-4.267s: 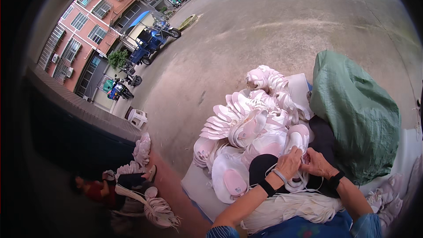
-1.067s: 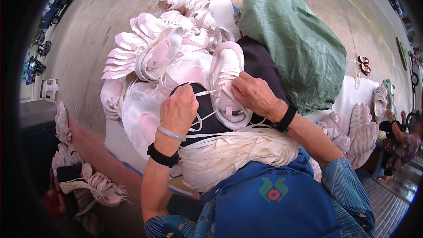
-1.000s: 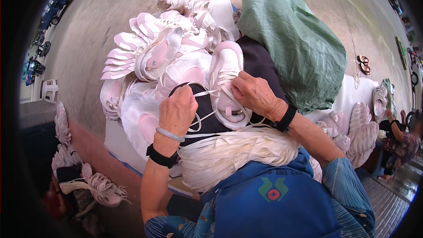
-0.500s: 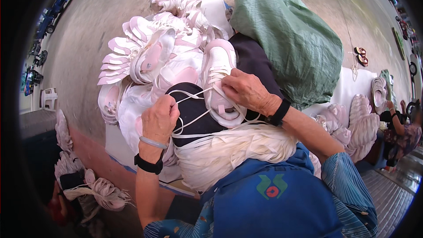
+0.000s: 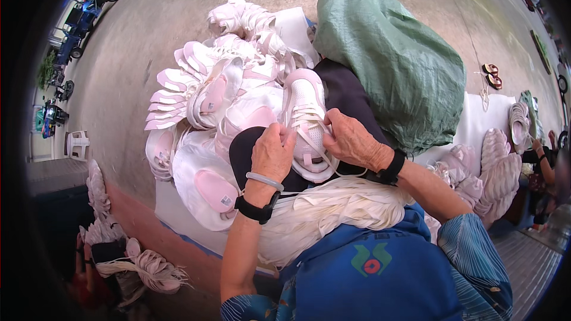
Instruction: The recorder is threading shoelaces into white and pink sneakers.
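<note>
On my dark-trousered leg rests a white and pale pink shoe upper (image 5: pixel 305 104), toe pointing away from me. White laces cross its front. My left hand (image 5: pixel 273 151) is closed at the near left side of the shoe, its fingertips pinching a shoelace. On the other side my right hand (image 5: pixel 355 141) pinches the lace at the eyelet edge. A thick bundle of loose cream shoelaces (image 5: pixel 333 208) lies across my lap, over the blue apron (image 5: pixel 375 279). Fingers hide part of the lace ends.
A heap of similar pink and white shoe uppers (image 5: pixel 220 89) fills the left front. To the right bulges a green woven sack (image 5: pixel 392 65). Beyond it lie sandals (image 5: pixel 492 76) and more stacked uppers (image 5: pixel 496 169). People sit at both edges, near a white plastic stool (image 5: pixel 77 144) on the left.
My left hand has moved right and up to the shoe, and the lace stretched between my hands has shortened. My right hand stays by the eyelets. The view has shifted slightly.
</note>
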A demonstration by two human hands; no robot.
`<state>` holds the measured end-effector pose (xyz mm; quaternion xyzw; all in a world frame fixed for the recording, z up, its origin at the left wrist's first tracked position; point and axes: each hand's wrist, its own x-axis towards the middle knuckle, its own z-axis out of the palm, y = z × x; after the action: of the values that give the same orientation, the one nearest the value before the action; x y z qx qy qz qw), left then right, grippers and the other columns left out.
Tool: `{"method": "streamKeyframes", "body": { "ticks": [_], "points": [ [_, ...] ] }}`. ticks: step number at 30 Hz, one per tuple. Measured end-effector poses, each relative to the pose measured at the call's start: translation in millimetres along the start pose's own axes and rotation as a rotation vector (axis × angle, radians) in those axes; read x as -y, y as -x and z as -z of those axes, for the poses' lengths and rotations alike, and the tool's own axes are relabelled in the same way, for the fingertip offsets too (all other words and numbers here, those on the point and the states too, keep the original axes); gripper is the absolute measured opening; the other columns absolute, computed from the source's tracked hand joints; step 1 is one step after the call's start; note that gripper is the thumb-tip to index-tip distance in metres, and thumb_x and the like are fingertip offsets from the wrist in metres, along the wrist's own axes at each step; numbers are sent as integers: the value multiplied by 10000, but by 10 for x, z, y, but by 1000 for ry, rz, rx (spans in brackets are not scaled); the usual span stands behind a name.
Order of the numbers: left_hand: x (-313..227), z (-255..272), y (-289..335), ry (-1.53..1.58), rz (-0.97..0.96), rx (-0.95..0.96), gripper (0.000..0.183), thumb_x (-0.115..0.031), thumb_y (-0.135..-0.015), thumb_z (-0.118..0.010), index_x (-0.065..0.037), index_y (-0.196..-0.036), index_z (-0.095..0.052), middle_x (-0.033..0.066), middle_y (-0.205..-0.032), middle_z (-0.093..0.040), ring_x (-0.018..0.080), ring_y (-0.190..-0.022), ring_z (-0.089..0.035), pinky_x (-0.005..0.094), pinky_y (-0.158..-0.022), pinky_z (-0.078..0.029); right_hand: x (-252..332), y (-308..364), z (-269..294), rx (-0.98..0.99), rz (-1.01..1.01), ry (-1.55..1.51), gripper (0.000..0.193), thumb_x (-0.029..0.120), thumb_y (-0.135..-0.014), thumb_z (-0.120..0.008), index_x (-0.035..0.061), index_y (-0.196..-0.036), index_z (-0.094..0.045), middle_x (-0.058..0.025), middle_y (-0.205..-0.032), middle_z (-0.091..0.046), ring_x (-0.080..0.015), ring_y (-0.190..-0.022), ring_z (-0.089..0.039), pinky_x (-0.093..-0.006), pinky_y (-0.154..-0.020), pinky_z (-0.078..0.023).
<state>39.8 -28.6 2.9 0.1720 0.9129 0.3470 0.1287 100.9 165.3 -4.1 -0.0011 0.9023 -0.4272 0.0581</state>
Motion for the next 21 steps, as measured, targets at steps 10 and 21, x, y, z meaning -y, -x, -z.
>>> {"method": "streamKeyframes", "body": {
  "ticks": [10,21],
  "points": [
    [21,-26,-42,48,184,147,328,-282,-821,-680,20,-890,-571,144,-721,-621,268,-680,-633,376,-664,-507,-117,96,-3,-71,40,39,204,53,-817,-510,-29,-993,-448,-239,-761,-582,-419,-684,-601,-465,-635,-479],
    [-44,-45,-127,-89,-20,-18,205,-162,-789,-592,12,-805,-485,212,-736,-565,428,-713,-558,465,-648,-448,69,42,141,24,269,513,341,142,-793,-625,135,-1116,-514,-126,-863,-557,-276,-592,-626,-367,-495,-495]
  ]
}}
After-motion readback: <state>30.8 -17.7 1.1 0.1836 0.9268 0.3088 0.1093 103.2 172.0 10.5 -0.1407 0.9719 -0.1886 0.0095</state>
